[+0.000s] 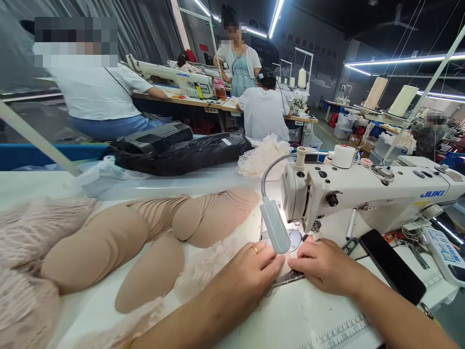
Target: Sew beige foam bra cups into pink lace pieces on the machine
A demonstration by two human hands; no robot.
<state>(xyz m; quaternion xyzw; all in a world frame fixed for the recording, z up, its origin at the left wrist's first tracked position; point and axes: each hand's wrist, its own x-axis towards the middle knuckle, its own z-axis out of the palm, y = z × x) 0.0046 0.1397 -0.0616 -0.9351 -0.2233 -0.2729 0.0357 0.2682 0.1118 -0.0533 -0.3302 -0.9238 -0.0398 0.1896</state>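
Note:
At the needle area of a white sewing machine (363, 186), my left hand (256, 266) bends its fingers onto a pale pink fabric (285, 267). My right hand (323, 264) grips the fabric's right side, fingers curled and close together. Both hands partly hide the fabric. A grey lamp head (275, 227) on a bendy metal neck hangs just above my left fingers. Pale lace (205, 266) lies beside my left forearm. Farther left, tan oval pads (98, 242) are fanned out in overlapping rows, and one pad (152, 271) lies nearer me.
A black phone (392, 266) lies right of my right hand, near scissors (350, 246) and a control panel (445, 254). Ruffled fabric (32, 237) is heaped at the left. Behind the table are a black plastic bag (189, 152) and several people at other machines.

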